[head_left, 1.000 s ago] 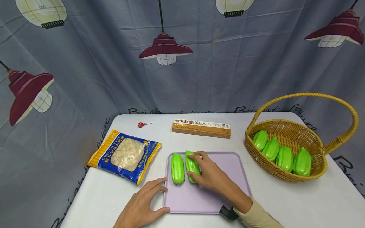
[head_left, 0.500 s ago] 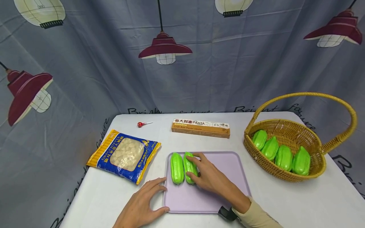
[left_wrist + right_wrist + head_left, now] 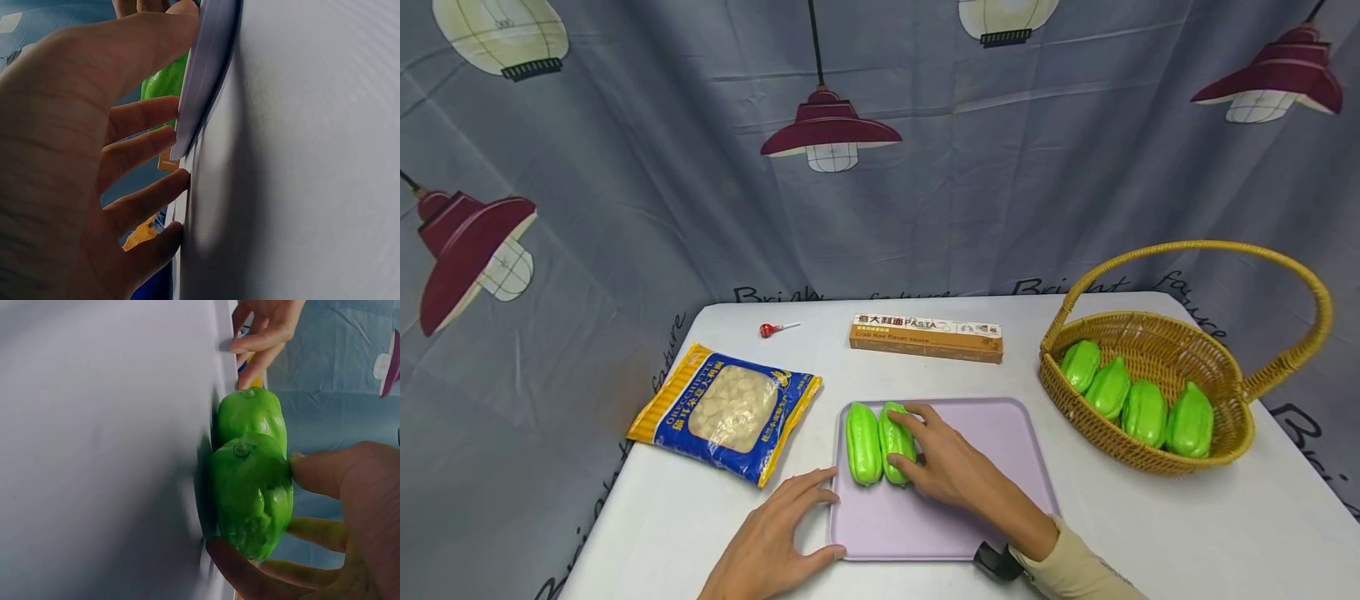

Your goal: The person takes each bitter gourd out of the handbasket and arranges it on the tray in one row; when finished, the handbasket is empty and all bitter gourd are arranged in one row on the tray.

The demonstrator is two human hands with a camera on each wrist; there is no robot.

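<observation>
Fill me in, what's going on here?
A person's right hand holds a green pepper on a lilac tray, close beside a second pepper lying there. The left hand touches the tray's left edge. Four more peppers sit in the wicker basket to the right.

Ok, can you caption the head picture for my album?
Right hand holds a green vegetable; left hand touches the purple tray.

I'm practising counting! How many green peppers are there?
6: the left pepper and right pepper on the purple tray, and four peppers inside the basket; others may be hidden there.
</observation>
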